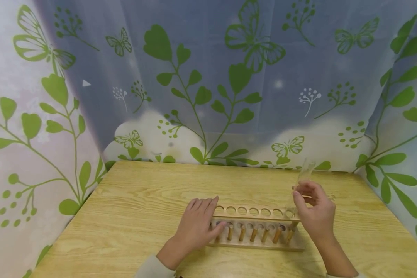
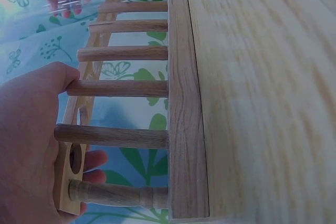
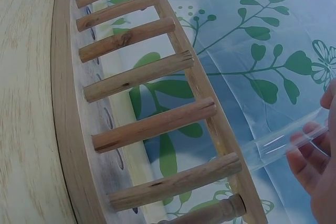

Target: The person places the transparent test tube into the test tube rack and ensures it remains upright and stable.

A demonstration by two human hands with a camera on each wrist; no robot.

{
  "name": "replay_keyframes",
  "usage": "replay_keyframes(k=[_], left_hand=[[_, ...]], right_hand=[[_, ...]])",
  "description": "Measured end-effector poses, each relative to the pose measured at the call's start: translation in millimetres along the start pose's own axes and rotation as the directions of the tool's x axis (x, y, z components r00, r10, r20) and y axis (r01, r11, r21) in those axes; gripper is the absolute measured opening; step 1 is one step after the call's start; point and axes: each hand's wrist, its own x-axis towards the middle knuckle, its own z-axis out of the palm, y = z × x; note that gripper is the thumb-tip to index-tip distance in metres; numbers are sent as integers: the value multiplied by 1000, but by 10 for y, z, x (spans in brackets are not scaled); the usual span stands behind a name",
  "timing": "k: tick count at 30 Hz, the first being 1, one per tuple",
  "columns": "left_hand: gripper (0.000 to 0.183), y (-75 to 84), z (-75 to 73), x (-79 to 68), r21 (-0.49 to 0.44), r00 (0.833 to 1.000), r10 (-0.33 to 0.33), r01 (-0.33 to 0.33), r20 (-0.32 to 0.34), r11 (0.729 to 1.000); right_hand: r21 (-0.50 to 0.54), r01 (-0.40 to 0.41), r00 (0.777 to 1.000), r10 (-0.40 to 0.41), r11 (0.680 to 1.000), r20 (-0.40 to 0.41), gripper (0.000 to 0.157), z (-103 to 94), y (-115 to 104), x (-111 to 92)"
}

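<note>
A wooden test tube rack [image 1: 257, 246] stands on the table, with a row of round holes along its top rail and upright pegs. My left hand [image 1: 194, 222] grips the rack's left end. In the left wrist view its thumb lies against the top rail [image 2: 75, 182], and fingers show behind. At the other end, my right hand [image 1: 316, 210] holds a clear glass test tube [image 1: 306, 169] that tilts slightly. In the right wrist view the tube [image 3: 270, 142] reaches the rail's end hole; how deep its lower end sits I cannot tell.
Beneath the rack is a light wood-grain table [image 1: 132, 216]. A cloth curtain [image 1: 201, 58] printed with green leaves and butterflies hangs behind the table's far edge and along both sides.
</note>
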Motion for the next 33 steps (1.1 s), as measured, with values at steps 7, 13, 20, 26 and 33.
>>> replay_keyframes(k=[7,13,20,26,33], left_hand=[[70,2,7,-1,3,1000,1,0,-3,1000],[70,4,5,-2,0,1000,-7,7,0,1000],[69,1,15,1,2,1000,0,0,-9,1000],[69,-3,22,1,15,1000,0,0,-23,1000],[70,2,11,-1,13,1000,-2,2,-9,1000]], right_hand=[[-19,-10,1000,10,1000,3,14,-7,6,-6],[-33,-11,1000,11,999,-10,13,-1,15,-6],[-26,-29,1000,29,999,-2,10,-16,-6,4],[-27,-17,1000,17,999,2,10,-16,15,9],[-37,8,1000,-8,999,11,13,-33,21,12]])
